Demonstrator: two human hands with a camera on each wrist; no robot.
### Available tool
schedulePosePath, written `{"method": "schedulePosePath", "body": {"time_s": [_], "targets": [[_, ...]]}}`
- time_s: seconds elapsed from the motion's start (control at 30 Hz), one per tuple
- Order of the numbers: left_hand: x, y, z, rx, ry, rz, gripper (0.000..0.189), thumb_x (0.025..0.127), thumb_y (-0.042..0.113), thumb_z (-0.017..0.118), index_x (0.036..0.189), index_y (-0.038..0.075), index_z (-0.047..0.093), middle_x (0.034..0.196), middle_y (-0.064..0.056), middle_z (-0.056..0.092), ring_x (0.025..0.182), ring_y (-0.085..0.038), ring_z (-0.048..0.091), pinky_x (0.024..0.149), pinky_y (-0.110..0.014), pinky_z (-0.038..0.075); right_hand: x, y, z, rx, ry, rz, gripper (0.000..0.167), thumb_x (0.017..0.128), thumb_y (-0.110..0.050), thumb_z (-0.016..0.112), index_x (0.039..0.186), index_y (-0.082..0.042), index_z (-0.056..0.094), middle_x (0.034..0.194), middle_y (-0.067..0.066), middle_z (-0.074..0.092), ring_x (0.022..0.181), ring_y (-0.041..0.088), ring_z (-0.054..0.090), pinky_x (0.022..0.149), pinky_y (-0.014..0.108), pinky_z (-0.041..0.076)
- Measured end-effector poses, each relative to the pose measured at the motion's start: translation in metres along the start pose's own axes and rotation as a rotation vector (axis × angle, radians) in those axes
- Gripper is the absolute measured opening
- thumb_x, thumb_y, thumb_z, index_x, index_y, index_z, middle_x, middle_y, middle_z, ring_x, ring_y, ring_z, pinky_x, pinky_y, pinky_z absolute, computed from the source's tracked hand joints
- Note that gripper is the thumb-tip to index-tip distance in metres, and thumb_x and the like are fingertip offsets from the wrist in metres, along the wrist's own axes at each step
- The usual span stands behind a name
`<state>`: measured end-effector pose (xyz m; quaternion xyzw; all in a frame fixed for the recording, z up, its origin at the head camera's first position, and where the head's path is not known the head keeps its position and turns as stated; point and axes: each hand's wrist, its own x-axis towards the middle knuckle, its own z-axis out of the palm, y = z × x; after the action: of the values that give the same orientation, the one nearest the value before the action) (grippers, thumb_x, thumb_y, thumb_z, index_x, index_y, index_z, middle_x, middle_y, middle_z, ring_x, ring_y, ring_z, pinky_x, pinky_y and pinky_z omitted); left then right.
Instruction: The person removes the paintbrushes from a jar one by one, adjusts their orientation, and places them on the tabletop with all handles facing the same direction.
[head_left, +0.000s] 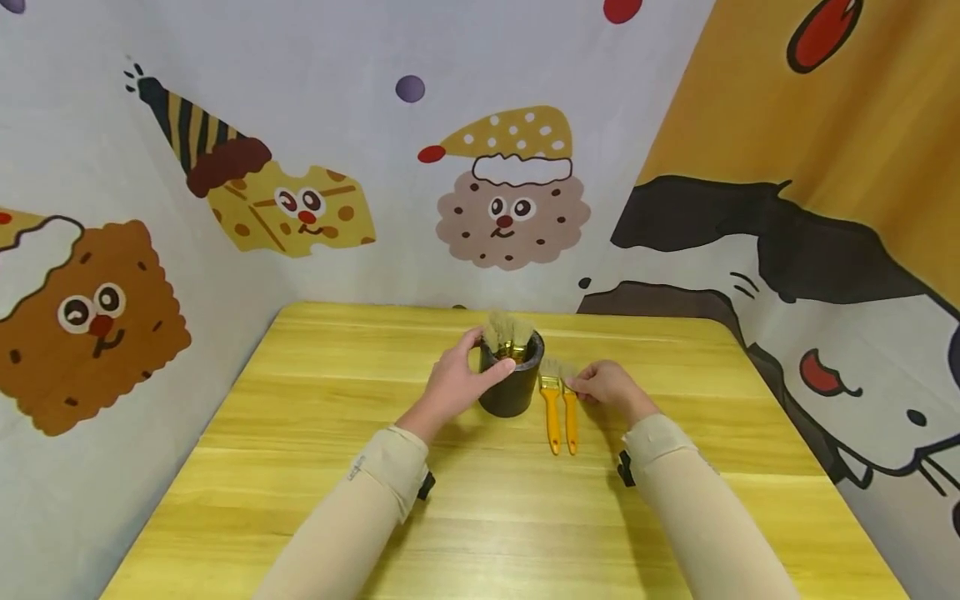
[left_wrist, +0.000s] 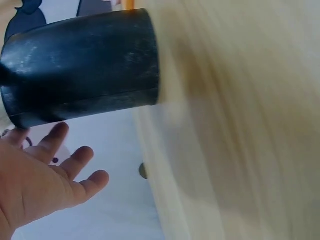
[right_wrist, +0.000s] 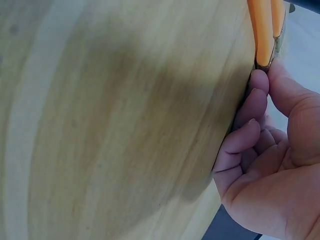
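A black cup (head_left: 510,396) stands upright on the table, with several paintbrushes (head_left: 507,333) in it, bristles up. My left hand (head_left: 457,383) holds the cup by its rim, thumb across the near side and index finger behind. In the left wrist view its other fingers (left_wrist: 77,162) spread out beside the cup's dark wall (left_wrist: 90,65). Right of the cup, two yellow-handled paintbrushes lie side by side, handles toward me. My right hand (head_left: 609,387) pinches the right paintbrush (head_left: 572,425) between thumb and index finger near its metal band; the left paintbrush (head_left: 552,417) lies between it and the cup.
The wooden table (head_left: 495,517) has its back edge close behind the cup. A cartoon-printed cloth (head_left: 337,108) hangs behind and at both sides. Beige sleeves (head_left: 352,508) cover both forearms, with a dark wrist camera (head_left: 626,469) showing beside the right cuff.
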<state>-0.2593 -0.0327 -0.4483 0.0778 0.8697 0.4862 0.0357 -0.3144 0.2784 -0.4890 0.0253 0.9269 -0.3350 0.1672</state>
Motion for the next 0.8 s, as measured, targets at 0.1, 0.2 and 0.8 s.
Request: {"method": "schedulePosePath", "body": {"time_s": [0.1, 0.2, 0.8], "targets": [[-0.002, 0.003, -0.001, 0.026, -0.001, -0.007, 0.105, 0.088, 0.081, 0.069, 0.171, 0.033, 0.026, 0.173, -0.005, 0.039, 0.159, -0.042, 0.037, 0.123, -0.069, 0.036, 0.0, -0.003, 0.0, 0.005, 0.008, -0.005, 0.035, 0.106, -0.038, 0.069, 0.093, -0.006, 0.075, 0.086, 0.005, 0.071, 0.079, 0.019, 0.062, 0.073, 0.032, 0.05], [-0.002, 0.003, 0.001, 0.027, 0.01, -0.013, 0.108, 0.087, 0.081, 0.069, 0.172, 0.032, 0.024, 0.175, -0.006, 0.036, 0.16, -0.041, 0.034, 0.124, -0.069, 0.034, 0.0, -0.004, 0.0, 0.009, 0.024, -0.013, 0.034, 0.106, -0.038, 0.07, 0.096, -0.006, 0.075, 0.086, 0.005, 0.072, 0.079, 0.02, 0.063, 0.073, 0.032, 0.051], [-0.001, 0.013, 0.01, -0.063, 0.015, -0.067, 0.103, 0.091, 0.073, 0.072, 0.172, 0.033, 0.023, 0.175, -0.007, 0.036, 0.159, -0.039, 0.038, 0.123, -0.067, 0.037, -0.031, -0.093, -0.013, 0.22, 0.079, -0.377, 0.07, 0.102, -0.056, 0.069, 0.157, -0.016, 0.055, 0.157, 0.018, 0.056, 0.136, 0.041, 0.058, 0.108, 0.058, 0.053]]}}
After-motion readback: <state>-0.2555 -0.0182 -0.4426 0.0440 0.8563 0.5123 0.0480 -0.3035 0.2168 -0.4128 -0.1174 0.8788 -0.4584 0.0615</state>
